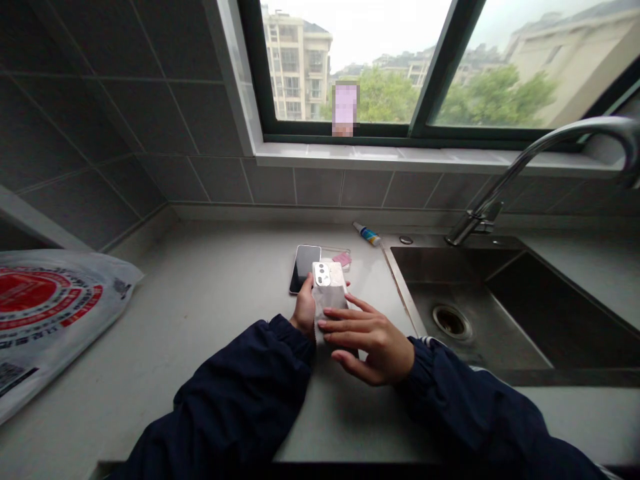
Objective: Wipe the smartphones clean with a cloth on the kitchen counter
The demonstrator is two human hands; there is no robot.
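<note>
A phone (337,272), its back and camera lenses facing up, is held above the counter in my left hand (303,308). The thumb lies along its left edge, and a fingertip shows at the right edge. A thin grey cloth (327,298) covers the lower part of the phone's back. On this cloth rest the fingers of my right hand (367,337), stretched out and slightly spread. Just behind on the counter lies a second phone (304,263) with a dark screen. A pink item (343,258) is partly hidden behind the held phone.
A blue and white tube (367,233) lies near the sink (407,300). Over the sink bends a metal faucet (500,183). A white plastic bag with red print (55,300) sits at the left of the counter (225,267). A window (345,137) is behind.
</note>
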